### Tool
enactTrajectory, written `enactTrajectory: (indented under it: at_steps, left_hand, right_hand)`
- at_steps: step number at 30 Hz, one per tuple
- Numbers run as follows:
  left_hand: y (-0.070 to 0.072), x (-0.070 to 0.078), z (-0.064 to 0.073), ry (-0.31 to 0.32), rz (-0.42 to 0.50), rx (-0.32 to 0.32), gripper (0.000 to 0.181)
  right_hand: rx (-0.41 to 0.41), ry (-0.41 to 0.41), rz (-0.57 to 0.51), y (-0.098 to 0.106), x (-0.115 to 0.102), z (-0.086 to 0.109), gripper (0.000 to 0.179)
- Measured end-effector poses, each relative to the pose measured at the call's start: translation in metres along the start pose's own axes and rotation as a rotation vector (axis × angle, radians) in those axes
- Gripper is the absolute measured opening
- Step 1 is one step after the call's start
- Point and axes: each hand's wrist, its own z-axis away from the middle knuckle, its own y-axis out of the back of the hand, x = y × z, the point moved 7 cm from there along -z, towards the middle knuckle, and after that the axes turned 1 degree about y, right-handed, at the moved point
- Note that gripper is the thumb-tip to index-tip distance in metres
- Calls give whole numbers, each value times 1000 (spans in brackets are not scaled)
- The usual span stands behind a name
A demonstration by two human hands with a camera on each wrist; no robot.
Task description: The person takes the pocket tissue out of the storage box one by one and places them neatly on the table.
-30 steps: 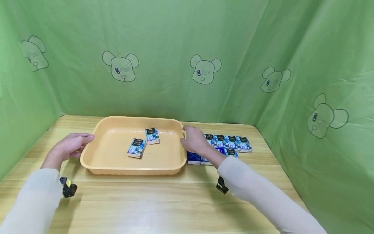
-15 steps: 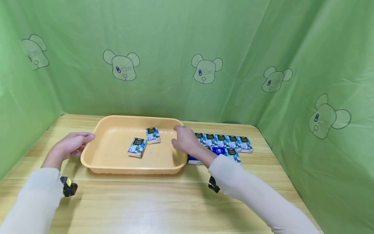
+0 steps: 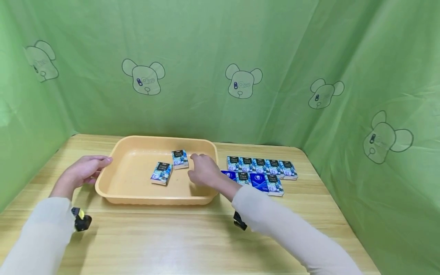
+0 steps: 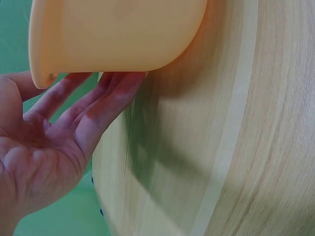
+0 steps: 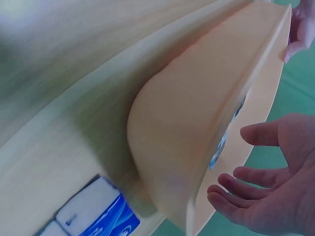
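Note:
A shallow orange plastic tray (image 3: 130,183) stands on the table with two blue floral tissue packs inside, one left pack (image 3: 161,172) and one right pack (image 3: 180,159). My left hand (image 3: 84,169) holds the tray's left rim. In the left wrist view, that hand's fingers (image 4: 106,105) lie against the outer wall, with the thumb up by the rim. My right hand (image 3: 205,172) hovers over the tray's right part, close to the right pack. The right wrist view shows the right hand (image 5: 275,182) with thumb and fingers spread apart and nothing between them.
Right of the tray lie two rows of tissue packs, a back row (image 3: 260,166) and a front row (image 3: 259,182), some plain dark blue. The wooden table (image 3: 165,236) extends toward me. A green curtain (image 3: 192,110) encloses the back and sides.
My right hand has moved left from the tray's right rim to over its inside, uncovering the tissue packs beside the tray. The left hand and both packs in the tray stay put.

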Motion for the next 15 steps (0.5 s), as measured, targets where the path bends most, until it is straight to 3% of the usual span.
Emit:
enactTrajectory:
  at_steps: [15]
  left_hand:
    - [0, -1, -1, 0, 0, 6, 75]
  right_hand:
    - [-87, 20, 47, -29, -37, -2, 54]
